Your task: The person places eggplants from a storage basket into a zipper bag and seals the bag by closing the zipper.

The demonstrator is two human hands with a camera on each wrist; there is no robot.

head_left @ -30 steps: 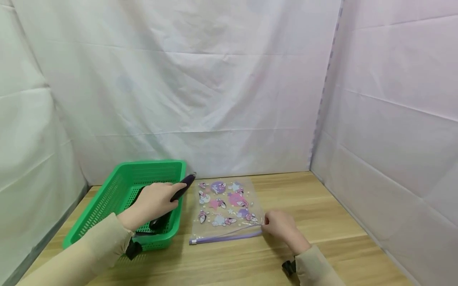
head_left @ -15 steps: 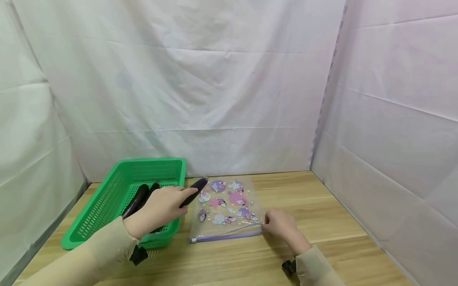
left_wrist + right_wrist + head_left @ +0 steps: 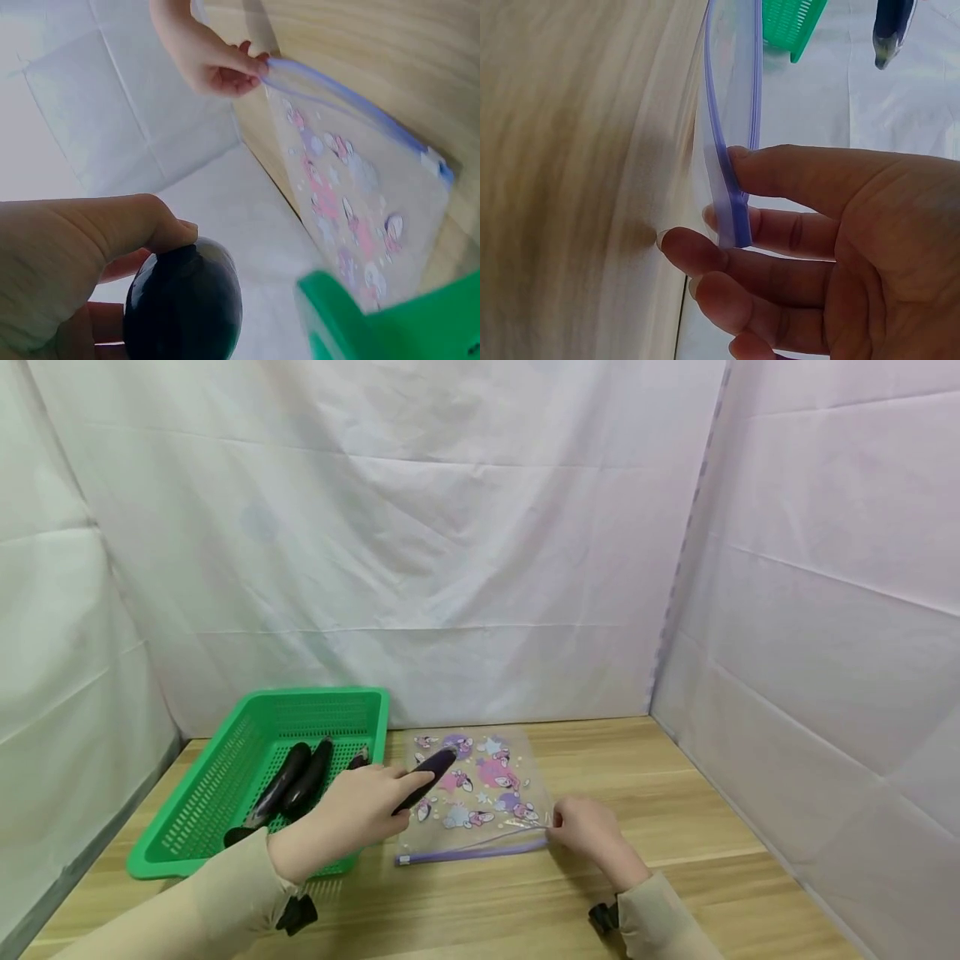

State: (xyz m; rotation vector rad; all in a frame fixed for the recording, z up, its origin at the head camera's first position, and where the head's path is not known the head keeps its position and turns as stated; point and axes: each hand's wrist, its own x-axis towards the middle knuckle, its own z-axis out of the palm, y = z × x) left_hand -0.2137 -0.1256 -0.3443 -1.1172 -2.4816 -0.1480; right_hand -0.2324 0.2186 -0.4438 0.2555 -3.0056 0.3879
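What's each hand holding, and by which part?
The left hand grips an eggplant by its near end; the right hand pinches the clear bag by the right end of its purple strip.

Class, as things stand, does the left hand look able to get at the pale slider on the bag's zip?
Probably not to grip it yet: the left hand holds an eggplant. Otherwise the way looks free, as the slider sits uncovered at the near left corner of the bag.

The left hand hides the near end of its gripped eggplant and most of another eggplant just beyond that grip. Near it, the green basket (rim blurred) is cut off in the left wrist view.
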